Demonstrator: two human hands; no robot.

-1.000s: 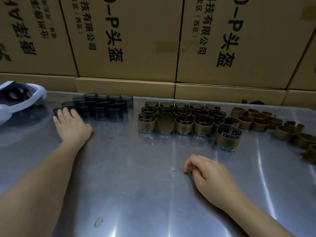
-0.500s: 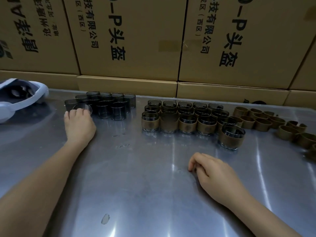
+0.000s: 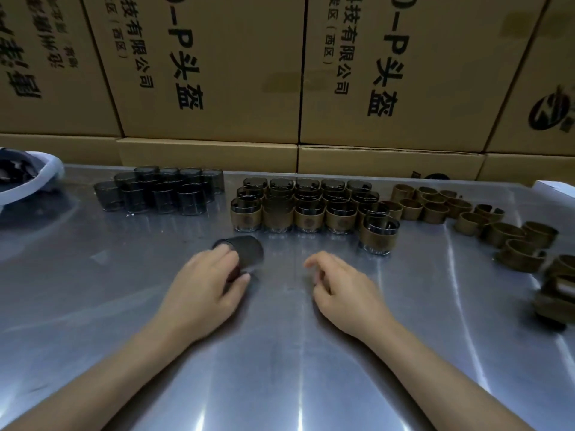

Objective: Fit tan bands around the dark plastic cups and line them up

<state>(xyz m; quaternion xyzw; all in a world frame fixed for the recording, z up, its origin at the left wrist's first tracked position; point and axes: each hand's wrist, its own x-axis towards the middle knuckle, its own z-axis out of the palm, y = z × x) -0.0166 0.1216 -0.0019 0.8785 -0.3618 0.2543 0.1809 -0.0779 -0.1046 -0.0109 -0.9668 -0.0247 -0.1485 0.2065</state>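
Steel bench [image 3: 280, 353], glare streaks. Left hand [image 3: 205, 287] grips a bare cup [image 3: 245, 251] tilted on its side; right hand [image 3: 342, 287] loosely curled, holding nothing. Behind: banded cups [image 3: 308, 209] in rows, bare cups [image 3: 161, 191] far left, bands [image 3: 485, 219] right. Cartons [image 3: 211, 73] along back.

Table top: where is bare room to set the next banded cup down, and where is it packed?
Bare steel lies in front of the banded cups, between the left hand, which grips a tilted bare cup, and the right hand. A gap separates the bare cups from the banded block. The loose tan bands crowd the right side.
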